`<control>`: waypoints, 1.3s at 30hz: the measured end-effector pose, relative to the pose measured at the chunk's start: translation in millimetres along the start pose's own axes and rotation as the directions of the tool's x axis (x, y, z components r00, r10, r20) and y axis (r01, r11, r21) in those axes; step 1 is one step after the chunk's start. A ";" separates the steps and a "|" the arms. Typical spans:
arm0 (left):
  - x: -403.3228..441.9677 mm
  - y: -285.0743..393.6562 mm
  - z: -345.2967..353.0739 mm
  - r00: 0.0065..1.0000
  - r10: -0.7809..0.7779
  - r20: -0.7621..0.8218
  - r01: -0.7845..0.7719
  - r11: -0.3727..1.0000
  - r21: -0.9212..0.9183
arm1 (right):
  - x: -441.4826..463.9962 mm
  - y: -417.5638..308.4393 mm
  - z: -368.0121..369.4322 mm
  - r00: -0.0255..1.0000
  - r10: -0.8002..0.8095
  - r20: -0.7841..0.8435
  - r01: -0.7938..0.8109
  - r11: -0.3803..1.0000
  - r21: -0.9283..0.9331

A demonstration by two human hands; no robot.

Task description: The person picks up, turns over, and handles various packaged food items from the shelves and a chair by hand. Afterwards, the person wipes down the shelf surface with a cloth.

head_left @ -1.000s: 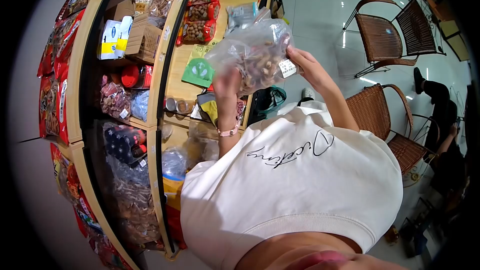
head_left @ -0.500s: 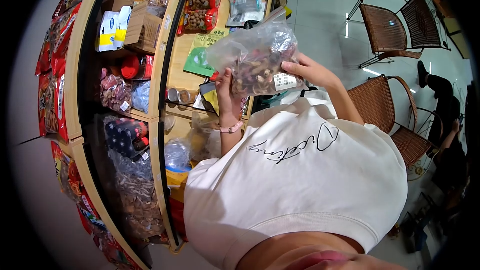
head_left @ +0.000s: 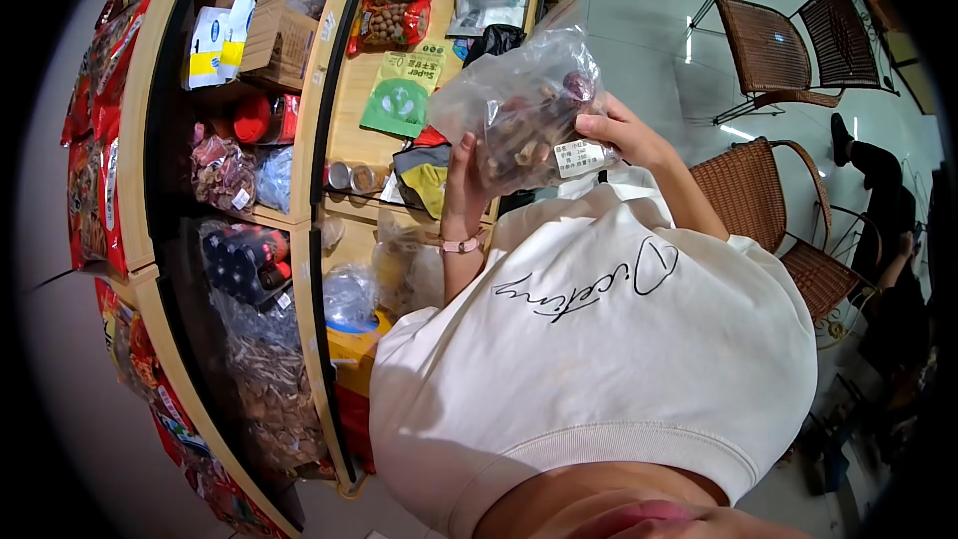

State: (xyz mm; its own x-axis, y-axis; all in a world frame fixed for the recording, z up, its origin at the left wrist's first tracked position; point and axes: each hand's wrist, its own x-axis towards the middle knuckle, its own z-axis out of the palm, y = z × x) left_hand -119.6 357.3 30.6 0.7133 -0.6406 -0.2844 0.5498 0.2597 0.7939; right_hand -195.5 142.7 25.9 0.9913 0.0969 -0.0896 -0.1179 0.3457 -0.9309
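Between my two hands hangs a clear plastic bag [head_left: 519,105] of brownish dried pieces that look like mushrooms, with a white printed label [head_left: 581,158] near its lower right corner. My left hand [head_left: 464,185], with a pink band at the wrist, grips the bag's left side, thumb up along it. On the other side, my right hand [head_left: 624,135] is closed on the bag, its thumb pressing the front just above the label. The fingers behind the bag are hidden. Behind it on the wooden shelf top lies a green pouch [head_left: 404,90].
Left of me, wooden shelving [head_left: 311,110] holds red nut packs [head_left: 394,22], a cardboard box [head_left: 277,40] and bags of dried goods [head_left: 274,379]. Wicker chairs [head_left: 763,45] stand on the tiled floor to the right. Another person's dark-clothed leg [head_left: 878,170] shows at the far right.
The bag has tilted slightly and shifted a little right, its contents settling differently, while both hands keep hold. More of the green pouch now shows.
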 end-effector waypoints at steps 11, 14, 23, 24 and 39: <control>0.6 -27.9 -30.1 0.978 -0.005 0.208 -0.021 0.992 0.122 | -11.2 -18.5 13.1 0.999 0.014 -0.040 -0.007 0.983 0.183; 1.2 -30.2 -25.2 0.990 0.029 0.141 -0.048 0.990 0.132 | -12.9 -9.3 1.3 1.000 0.029 0.006 -0.029 0.995 0.093; 14.9 -38.9 -17.3 0.979 0.200 0.040 -0.199 0.898 0.393 | -21.2 -5.0 -27.4 0.994 0.008 -0.112 -0.024 0.989 -0.143; 15.6 -30.0 -2.6 0.972 0.215 0.098 -0.236 0.906 0.351 | -20.9 1.9 -36.0 0.996 0.008 -0.094 -0.018 0.994 -0.109; 33.0 -8.7 58.4 0.966 0.187 0.179 -0.254 0.823 0.508 | -49.4 -34.5 -59.3 0.973 -0.168 -0.157 0.179 0.982 0.063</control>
State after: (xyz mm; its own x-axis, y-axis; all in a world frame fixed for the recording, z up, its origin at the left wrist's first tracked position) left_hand -126.2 291.7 45.7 0.7139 -0.6996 -0.0297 0.0508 0.0094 0.9987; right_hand -236.8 70.7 41.4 0.9938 -0.1101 0.0133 0.0582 0.4152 -0.9079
